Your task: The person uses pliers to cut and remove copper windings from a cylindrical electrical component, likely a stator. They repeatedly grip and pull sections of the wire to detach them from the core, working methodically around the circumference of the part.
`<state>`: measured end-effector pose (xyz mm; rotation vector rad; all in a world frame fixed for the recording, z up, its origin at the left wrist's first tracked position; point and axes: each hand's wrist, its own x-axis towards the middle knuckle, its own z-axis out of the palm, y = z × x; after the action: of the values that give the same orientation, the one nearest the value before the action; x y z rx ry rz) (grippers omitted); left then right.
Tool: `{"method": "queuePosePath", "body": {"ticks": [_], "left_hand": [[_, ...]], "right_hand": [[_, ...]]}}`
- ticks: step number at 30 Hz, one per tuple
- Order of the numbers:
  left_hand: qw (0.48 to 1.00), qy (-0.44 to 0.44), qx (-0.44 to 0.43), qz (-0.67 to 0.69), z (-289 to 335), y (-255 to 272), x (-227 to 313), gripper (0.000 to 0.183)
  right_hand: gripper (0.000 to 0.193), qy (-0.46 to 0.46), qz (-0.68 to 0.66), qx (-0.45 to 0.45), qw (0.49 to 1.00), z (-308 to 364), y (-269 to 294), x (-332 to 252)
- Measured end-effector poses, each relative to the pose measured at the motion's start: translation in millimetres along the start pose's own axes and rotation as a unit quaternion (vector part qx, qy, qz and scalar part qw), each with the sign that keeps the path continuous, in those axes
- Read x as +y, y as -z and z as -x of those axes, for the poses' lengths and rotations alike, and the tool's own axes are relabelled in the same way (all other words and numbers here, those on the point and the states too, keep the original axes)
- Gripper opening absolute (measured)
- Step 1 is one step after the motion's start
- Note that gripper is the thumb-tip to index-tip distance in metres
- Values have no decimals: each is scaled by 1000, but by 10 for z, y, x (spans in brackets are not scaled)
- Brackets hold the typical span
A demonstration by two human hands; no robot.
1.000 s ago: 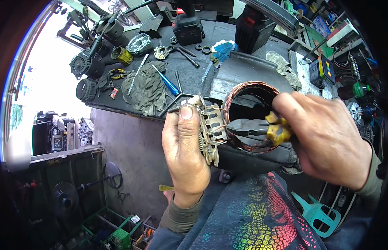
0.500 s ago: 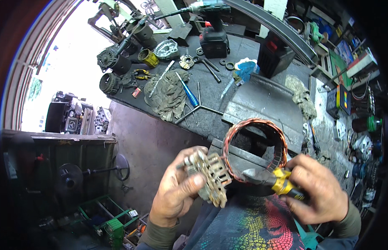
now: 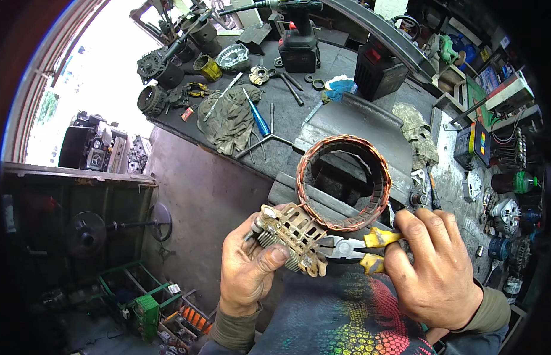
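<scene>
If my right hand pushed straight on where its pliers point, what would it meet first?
Most likely the slotted metal part in your left hand: the pliers in your right hand point leftward at its edge. They may be touching it; depth is hard to judge.

Head-worn fisheye, close above the hands [image 3: 432, 269]

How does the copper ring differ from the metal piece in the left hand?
The copper ring is round and hollow; the metal piece is slotted and finned. The copper ring looks reddish, the metal piece dull tan. The copper ring looks wider than the metal piece. Both look metallic.
</scene>
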<state>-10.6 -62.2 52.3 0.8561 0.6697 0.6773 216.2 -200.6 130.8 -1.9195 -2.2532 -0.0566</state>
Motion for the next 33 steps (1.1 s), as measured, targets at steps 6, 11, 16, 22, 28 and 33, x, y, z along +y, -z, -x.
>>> {"method": "queuePosePath", "body": {"ticks": [6,11,16,22,28,33], "left_hand": [[1000,7,11,-4,10,36,-19,90],[999,31,-30,20,16,108,0,87],[999,27,-34,32,32,122,-27,87],[999,26,-24,31,51,116,-57,87],[999,16,-7,44,90,91,-120,89],[999,22,-12,48,91,96,-139,90]], "right_hand": [[32,32,16,-9,999,-153,-1,-10],[33,8,3,-45,999,-245,55,-148],[33,-3,31,-69,997,-251,95,-272],[33,-47,-31,-146,988,-185,140,-349],[33,-161,-283,-190,926,-234,197,-265],[34,-214,-452,-296,814,-343,233,22]]}}
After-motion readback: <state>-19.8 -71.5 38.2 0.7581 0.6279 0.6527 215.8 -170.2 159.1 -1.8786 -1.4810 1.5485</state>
